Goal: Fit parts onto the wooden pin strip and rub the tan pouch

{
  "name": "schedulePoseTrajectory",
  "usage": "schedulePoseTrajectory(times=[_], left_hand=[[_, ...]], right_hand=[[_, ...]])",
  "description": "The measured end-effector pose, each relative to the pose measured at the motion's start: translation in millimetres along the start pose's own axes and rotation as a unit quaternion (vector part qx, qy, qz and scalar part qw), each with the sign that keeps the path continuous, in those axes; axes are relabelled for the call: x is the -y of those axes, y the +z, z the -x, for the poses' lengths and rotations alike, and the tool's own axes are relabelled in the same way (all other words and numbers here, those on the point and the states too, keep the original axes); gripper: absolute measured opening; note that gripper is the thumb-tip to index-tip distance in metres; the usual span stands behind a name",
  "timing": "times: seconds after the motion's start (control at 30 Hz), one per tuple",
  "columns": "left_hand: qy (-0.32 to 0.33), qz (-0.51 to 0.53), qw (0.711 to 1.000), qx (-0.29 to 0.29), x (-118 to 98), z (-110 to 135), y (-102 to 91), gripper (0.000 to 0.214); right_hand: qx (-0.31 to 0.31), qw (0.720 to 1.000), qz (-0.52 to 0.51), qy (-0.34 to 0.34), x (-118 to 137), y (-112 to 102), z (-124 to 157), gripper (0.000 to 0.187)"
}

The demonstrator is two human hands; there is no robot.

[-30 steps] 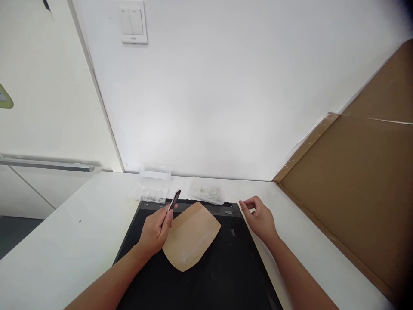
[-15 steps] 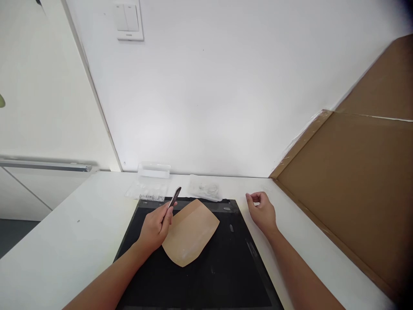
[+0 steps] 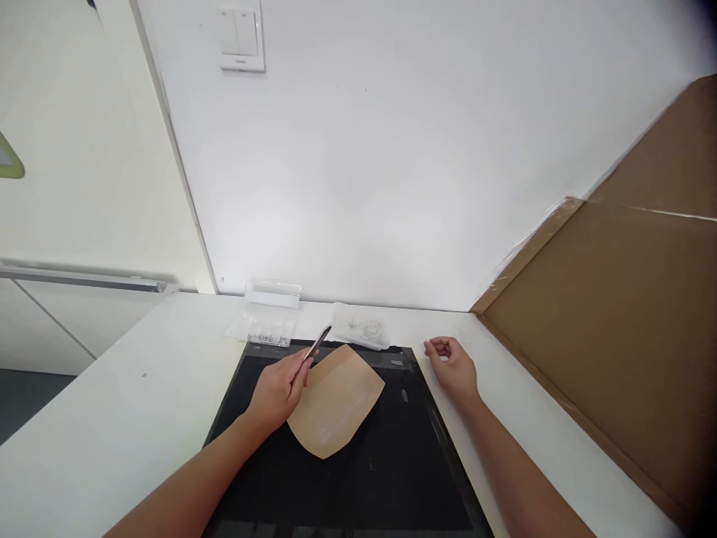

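Note:
My left hand [image 3: 278, 390] is closed round a slim dark object with a pale shiny edge [image 3: 318, 343]. Its exact kind is unclear, and its end points up and to the right. Beneath and beside this hand, a tan four-cornered sheet with curved edges [image 3: 339, 403] lies on a black flat panel [image 3: 403, 456], its left part covered by the hand. Off the panel's right edge, my right hand [image 3: 455, 371] rests over the white tabletop with fingers curled towards the thumb. Whatever may be between those fingertips is too small to make out.
Behind the panel are a clear plastic case [image 3: 263, 323] with small dark pieces and a clear bag [image 3: 360, 329] with pale contents. A white wall with a light switch [image 3: 240, 33] rises at the back. Brown cardboard [image 3: 610, 321] stands along the right of the white tabletop [image 3: 123, 418].
The whole view has shifted slightly. In my left hand the slim object leans further to the right. My right hand has hardly moved, and the tan sheet lies as before.

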State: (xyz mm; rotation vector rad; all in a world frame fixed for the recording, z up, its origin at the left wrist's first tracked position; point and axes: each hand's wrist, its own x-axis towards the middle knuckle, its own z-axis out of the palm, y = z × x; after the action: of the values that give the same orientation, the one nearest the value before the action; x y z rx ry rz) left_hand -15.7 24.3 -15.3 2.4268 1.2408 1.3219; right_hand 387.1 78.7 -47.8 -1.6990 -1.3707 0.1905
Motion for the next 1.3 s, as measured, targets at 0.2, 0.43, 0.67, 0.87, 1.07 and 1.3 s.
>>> schedulePoseTrajectory(times=[0.2,0.43,0.67,0.87,1.07,1.3], left_hand=[[0.025,-0.020,0.999,0.009,-11.9,3.6,-4.0,0.030],[0.002,0.000,0.996,0.084,-43.3,4.7,-8.3,0.029],[-0.017,0.041,0.987,0.155,-62.9,9.3,-9.3,0.029],[-0.037,0.076,0.987,0.135,-65.8,7.8,-10.7,0.032],[-0.023,0.067,0.986,0.149,-65.9,7.1,-8.9,0.031],[-0.019,0.048,0.987,0.155,-62.6,9.7,-6.5,0.029]], right_hand=[[0.041,0.997,-0.006,-0.067,42.6,-4.8,19.7,0.038],[0.048,0.956,-0.065,-0.282,127.8,5.6,81.4,0.013],[-0.022,0.920,-0.012,-0.392,156.5,22.4,106.7,0.020],[0.033,0.923,-0.146,-0.355,149.6,15.2,104.1,0.015],[0.007,0.929,-0.119,-0.351,151.1,20.2,104.8,0.014],[0.018,0.913,-0.058,-0.404,157.8,25.8,115.9,0.020]])
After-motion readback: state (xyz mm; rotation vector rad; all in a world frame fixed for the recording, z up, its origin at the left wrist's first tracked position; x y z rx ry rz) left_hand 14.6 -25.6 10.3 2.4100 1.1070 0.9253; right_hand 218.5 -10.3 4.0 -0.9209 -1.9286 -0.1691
